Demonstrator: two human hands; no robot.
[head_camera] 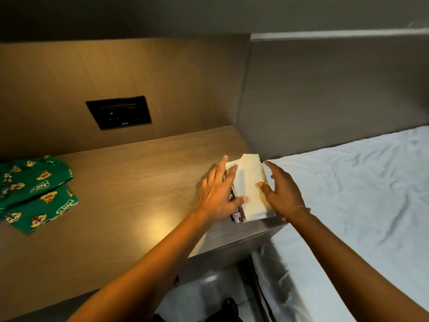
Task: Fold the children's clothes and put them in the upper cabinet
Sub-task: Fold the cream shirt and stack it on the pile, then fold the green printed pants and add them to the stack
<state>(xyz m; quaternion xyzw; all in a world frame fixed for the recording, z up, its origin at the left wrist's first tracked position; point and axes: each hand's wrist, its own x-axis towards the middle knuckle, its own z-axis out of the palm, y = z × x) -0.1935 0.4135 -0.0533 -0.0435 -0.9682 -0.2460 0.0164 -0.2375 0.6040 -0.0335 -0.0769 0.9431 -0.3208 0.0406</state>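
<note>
A folded cream-coloured garment [249, 182] lies at the right end of the wooden desk [130, 187], on top of a patterned garment [236, 217] whose edge shows beneath it. My left hand [219, 194] rests flat on the cream garment's left side, fingers spread. Pressing against the garment's right edge is my right hand [283, 189], also with fingers apart. Green printed children's clothes [34, 191] lie unfolded at the desk's far left. No cabinet is in view.
A black socket panel [118, 112] is set in the wooden back wall. A bed with a pale sheet [362, 201] adjoins the desk on the right, behind a grey headboard panel [336, 89]. The floor shows below the desk edge.
</note>
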